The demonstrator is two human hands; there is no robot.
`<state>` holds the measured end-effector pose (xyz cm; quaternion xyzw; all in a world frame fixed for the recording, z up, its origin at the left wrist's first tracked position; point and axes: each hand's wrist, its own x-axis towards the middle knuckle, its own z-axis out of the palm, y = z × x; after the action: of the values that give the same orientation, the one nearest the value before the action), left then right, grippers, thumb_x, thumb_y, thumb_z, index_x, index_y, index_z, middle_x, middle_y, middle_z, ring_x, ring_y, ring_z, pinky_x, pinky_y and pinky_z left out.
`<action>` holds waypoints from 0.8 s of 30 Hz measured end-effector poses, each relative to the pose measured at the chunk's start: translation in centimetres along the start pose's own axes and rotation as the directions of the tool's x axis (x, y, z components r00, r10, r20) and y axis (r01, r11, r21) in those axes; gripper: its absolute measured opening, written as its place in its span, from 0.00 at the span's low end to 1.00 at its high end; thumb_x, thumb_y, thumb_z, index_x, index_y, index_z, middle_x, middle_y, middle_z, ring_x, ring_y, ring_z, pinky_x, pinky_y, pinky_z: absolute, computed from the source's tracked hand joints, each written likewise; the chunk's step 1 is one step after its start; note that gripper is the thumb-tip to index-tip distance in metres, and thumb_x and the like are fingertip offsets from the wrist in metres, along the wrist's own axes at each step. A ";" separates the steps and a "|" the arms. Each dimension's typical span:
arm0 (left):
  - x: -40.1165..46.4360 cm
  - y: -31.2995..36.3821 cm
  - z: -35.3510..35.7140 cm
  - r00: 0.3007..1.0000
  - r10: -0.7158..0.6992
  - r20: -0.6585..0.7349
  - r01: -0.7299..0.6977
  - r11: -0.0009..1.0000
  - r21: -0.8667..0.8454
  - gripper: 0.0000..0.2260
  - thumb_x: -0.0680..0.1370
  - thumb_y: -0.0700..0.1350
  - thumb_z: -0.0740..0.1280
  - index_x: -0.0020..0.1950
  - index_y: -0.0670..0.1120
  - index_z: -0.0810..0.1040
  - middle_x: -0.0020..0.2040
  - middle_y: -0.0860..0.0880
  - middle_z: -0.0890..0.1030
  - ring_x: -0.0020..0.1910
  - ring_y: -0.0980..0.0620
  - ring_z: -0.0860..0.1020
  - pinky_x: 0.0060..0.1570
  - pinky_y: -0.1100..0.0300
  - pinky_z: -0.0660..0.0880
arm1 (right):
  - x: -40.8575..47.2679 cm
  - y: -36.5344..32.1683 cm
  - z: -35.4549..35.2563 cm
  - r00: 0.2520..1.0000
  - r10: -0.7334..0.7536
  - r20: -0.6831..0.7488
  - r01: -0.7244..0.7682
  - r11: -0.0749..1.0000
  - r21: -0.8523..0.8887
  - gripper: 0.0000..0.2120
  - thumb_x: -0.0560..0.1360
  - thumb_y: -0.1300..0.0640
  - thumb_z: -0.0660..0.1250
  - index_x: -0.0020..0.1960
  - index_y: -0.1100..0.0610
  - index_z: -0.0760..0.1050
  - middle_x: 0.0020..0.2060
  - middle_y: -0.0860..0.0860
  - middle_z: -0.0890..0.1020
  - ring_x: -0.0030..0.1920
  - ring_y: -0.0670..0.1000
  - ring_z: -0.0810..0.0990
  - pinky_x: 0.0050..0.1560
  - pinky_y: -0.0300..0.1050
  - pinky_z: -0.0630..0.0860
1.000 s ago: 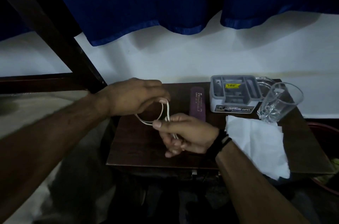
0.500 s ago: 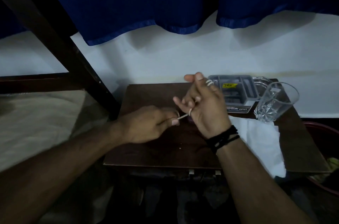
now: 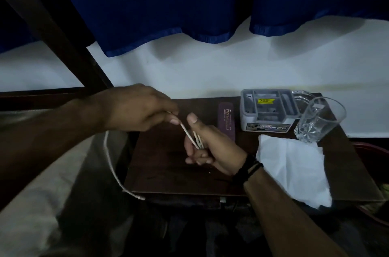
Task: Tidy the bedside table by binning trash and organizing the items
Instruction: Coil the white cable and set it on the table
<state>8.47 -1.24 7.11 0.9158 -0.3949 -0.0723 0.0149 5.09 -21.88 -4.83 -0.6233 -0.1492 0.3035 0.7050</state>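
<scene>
My left hand pinches a thin, pale cord between thumb and fingertips, pulling it taut toward my right hand, whose curled fingers hold a small bundle of the same cord's loops, thumb raised. The rest of the cord trails down from under my left forearm, a soft whitish line hanging past the bench's left edge with its end near the front corner.

The bench is dark, smooth wood with a straight front edge; the patch under my hands is bare. At the back lies a slim, rounded purple case with pale lettering, and just right of it a grey plastic organizer box with compartments and a yellow sticker. A clear cut-pattern glass stands near the right rear corner. A crumpled white tissue spreads over the right front, overhanging the edge.

Behind is a white wall with dark blue curtains hanging above it, and a dark wooden bed frame at left.
</scene>
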 end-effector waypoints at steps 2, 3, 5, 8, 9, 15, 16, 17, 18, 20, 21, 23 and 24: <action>0.4 -0.1 0.1 0.998 0.058 -0.038 -0.058 0.998 0.003 0.22 0.80 0.67 0.47 0.58 0.59 0.76 0.47 0.64 0.75 0.42 0.64 0.76 0.44 0.60 0.77 | -0.2 -0.2 0.3 0.980 0.032 0.195 -0.059 0.989 0.137 0.29 0.71 0.30 0.69 0.32 0.56 0.73 0.21 0.48 0.61 0.23 0.50 0.59 0.47 0.52 0.79; 0.7 0.0 0.2 0.996 0.071 -0.056 -0.072 0.997 -0.003 0.21 0.81 0.65 0.48 0.59 0.59 0.76 0.47 0.64 0.73 0.42 0.64 0.75 0.43 0.60 0.77 | -0.4 -0.3 0.2 0.958 0.027 0.284 -0.085 0.977 0.195 0.27 0.70 0.33 0.72 0.32 0.56 0.73 0.20 0.48 0.61 0.22 0.50 0.59 0.46 0.51 0.79; 1.1 0.0 1.0 0.992 0.064 -0.110 -0.071 0.995 -0.063 0.19 0.83 0.61 0.52 0.61 0.55 0.77 0.49 0.61 0.76 0.44 0.61 0.77 0.45 0.57 0.79 | -0.6 -0.5 0.0 0.911 -0.045 0.409 -0.105 0.936 0.337 0.23 0.73 0.40 0.72 0.33 0.58 0.75 0.19 0.48 0.65 0.21 0.50 0.64 0.44 0.50 0.77; 1.8 0.4 3.1 0.981 -0.001 -0.195 -0.054 0.959 -0.279 0.16 0.83 0.57 0.57 0.64 0.53 0.78 0.56 0.56 0.82 0.54 0.59 0.81 0.55 0.55 0.78 | -1.0 -1.3 -0.5 0.829 -0.258 0.496 -0.082 0.821 0.565 0.17 0.80 0.49 0.66 0.42 0.60 0.81 0.27 0.52 0.79 0.28 0.51 0.79 0.44 0.50 0.80; 2.0 1.0 3.7 0.978 -0.024 -0.209 -0.050 0.938 -0.343 0.14 0.82 0.56 0.58 0.63 0.54 0.78 0.56 0.60 0.82 0.56 0.61 0.80 0.56 0.57 0.78 | -1.0 -1.6 -0.7 0.808 -0.320 0.495 -0.075 0.778 0.624 0.15 0.81 0.50 0.65 0.46 0.60 0.83 0.32 0.54 0.83 0.33 0.53 0.83 0.45 0.51 0.81; 2.4 5.2 8.3 0.950 -0.274 -0.148 0.117 0.754 -0.647 0.09 0.78 0.53 0.64 0.44 0.51 0.81 0.43 0.64 0.84 0.45 0.66 0.80 0.47 0.67 0.76 | -0.5 -2.7 -1.8 0.876 -0.421 0.235 -0.006 0.479 0.878 0.16 0.83 0.51 0.61 0.63 0.58 0.80 0.55 0.54 0.87 0.58 0.54 0.85 0.59 0.58 0.80; 2.5 5.4 8.8 0.941 -0.311 -0.130 0.162 0.756 -0.634 0.10 0.79 0.50 0.62 0.45 0.49 0.82 0.40 0.57 0.85 0.42 0.62 0.81 0.44 0.61 0.77 | -0.3 -2.8 -1.8 0.916 -0.377 0.137 0.067 0.480 0.875 0.15 0.82 0.51 0.60 0.62 0.57 0.80 0.55 0.53 0.87 0.58 0.53 0.85 0.59 0.58 0.80; 2.5 5.6 9.0 0.936 -0.338 -0.100 0.208 0.760 -0.616 0.10 0.81 0.48 0.62 0.44 0.47 0.81 0.36 0.53 0.83 0.38 0.60 0.80 0.41 0.59 0.76 | -0.2 -2.8 -1.8 0.943 -0.330 0.040 0.134 0.488 0.862 0.15 0.82 0.52 0.60 0.61 0.56 0.80 0.54 0.52 0.87 0.57 0.51 0.85 0.59 0.59 0.80; 2.4 5.8 9.1 0.935 -0.349 -0.072 0.235 0.757 -0.609 0.10 0.82 0.47 0.63 0.45 0.47 0.81 0.32 0.54 0.79 0.34 0.62 0.79 0.38 0.62 0.73 | -0.1 -2.7 -1.8 0.957 -0.287 -0.045 0.189 0.497 0.847 0.14 0.81 0.52 0.59 0.60 0.56 0.80 0.53 0.52 0.87 0.56 0.51 0.85 0.59 0.59 0.79; 2.4 6.2 9.2 0.949 -0.313 -0.022 0.254 0.806 -0.535 0.10 0.84 0.48 0.62 0.51 0.48 0.81 0.30 0.59 0.75 0.33 0.66 0.76 0.38 0.70 0.70 | 0.1 -2.4 -1.9 0.956 -0.232 -0.178 0.282 0.573 0.769 0.13 0.81 0.54 0.60 0.59 0.56 0.79 0.53 0.52 0.86 0.57 0.51 0.85 0.61 0.60 0.78; 2.2 6.2 9.1 0.959 -0.282 0.020 0.259 0.847 -0.464 0.11 0.84 0.51 0.60 0.53 0.48 0.80 0.31 0.58 0.75 0.34 0.64 0.77 0.41 0.68 0.71 | 0.2 -2.2 -1.9 0.950 -0.208 -0.234 0.313 0.644 0.698 0.12 0.81 0.55 0.60 0.60 0.56 0.79 0.53 0.53 0.86 0.58 0.52 0.85 0.63 0.60 0.76; 1.6 6.0 8.4 0.969 -0.215 0.121 0.241 0.930 -0.276 0.12 0.84 0.54 0.57 0.54 0.50 0.77 0.35 0.52 0.77 0.39 0.54 0.79 0.44 0.59 0.73 | 0.5 -1.3 -2.0 0.927 -0.176 -0.331 0.335 0.783 0.523 0.10 0.83 0.57 0.60 0.59 0.57 0.79 0.52 0.54 0.87 0.57 0.53 0.85 0.63 0.58 0.76; 1.2 5.7 7.7 0.968 -0.191 0.162 0.219 0.959 -0.180 0.12 0.84 0.55 0.56 0.54 0.51 0.76 0.39 0.50 0.80 0.42 0.51 0.80 0.45 0.58 0.73 | 0.6 -0.9 -2.0 0.912 -0.173 -0.373 0.332 0.845 0.419 0.10 0.84 0.58 0.60 0.58 0.56 0.79 0.50 0.54 0.87 0.54 0.53 0.86 0.60 0.55 0.76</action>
<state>4.06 -5.86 -0.22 0.9383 -0.2887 -0.1776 0.0691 6.99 -23.12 -4.47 -0.4472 -0.0356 0.1286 0.8844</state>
